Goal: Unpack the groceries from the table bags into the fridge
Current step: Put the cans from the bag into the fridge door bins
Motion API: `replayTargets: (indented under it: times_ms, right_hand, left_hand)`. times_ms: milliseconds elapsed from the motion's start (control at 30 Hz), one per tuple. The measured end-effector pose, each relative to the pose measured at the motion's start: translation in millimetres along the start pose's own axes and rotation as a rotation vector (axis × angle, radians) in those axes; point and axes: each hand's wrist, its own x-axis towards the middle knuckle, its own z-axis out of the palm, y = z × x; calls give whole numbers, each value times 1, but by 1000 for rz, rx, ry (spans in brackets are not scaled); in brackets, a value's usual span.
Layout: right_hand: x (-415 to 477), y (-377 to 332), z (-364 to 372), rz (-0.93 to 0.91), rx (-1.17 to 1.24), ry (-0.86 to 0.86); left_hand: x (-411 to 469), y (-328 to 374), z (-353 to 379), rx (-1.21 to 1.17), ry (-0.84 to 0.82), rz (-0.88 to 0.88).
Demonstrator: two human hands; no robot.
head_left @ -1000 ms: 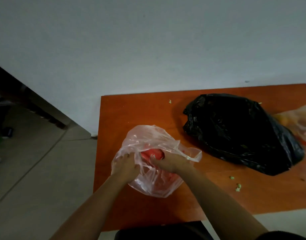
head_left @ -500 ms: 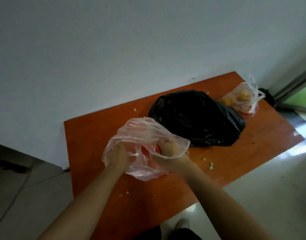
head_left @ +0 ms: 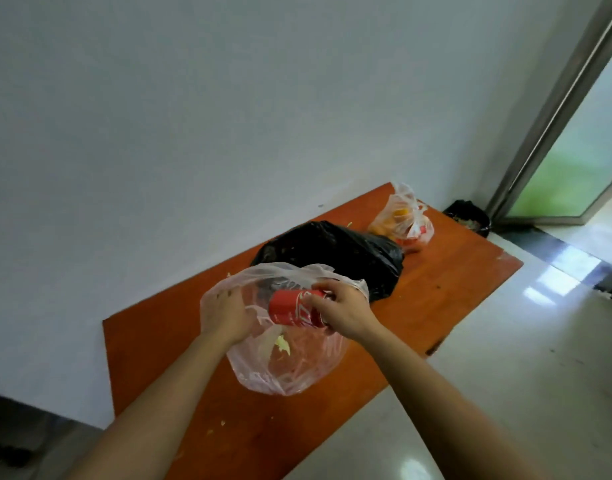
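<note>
Now right hand (head_left: 342, 308) grips red can (head_left: 292, 306) lying sideways.

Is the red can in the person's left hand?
No, the right hand grips the red can, while the left hand holds the clear bag by its edge.

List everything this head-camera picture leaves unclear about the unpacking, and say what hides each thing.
All in the head view:
1. Inside the black bag: hidden by opaque plastic.
2. Inside the far clear bag: orange and red items, too small and blurred to identify.
3. One end of the red can: covered by the right hand.
4. What remains in the near clear bag, gripped by the left hand: blurred behind crumpled plastic.
5. The fridge: outside the frame.
</note>
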Motion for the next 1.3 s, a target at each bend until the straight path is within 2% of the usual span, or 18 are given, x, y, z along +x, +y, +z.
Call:
replayTargets:
  times_ms: [133,200,467,567,800,1000,1133,1300]
  right_hand:
    - [-54,7,-51,227,572,-76]
    - [-79,14,-73,260,718,-71]
    - [-139,48,-141,212,788,85]
    - [-142,63,-153,188,741,148]
    - [-140,93,-206,69,597,396]
    - [-158,118,-305,-70,546,814]
    - [-198,137,-388,-108,457,1069]
    - [-282,168,-470,-112,431,1381]
  left_hand:
    - [-18,45,-14,48,12,-12]
    - [-29,62,-19,107,27,-20]
    - [-79,112,-37,151,-3,-159]
    - [-88,133,-39,179,4,-137]
    - [-77,216,-42,93,189,186]
    - [-42,375,-44,-153,242,605]
    - [-61,511,-37,-489,172,903]
    - [-129,658,-23,-656,-12,1182]
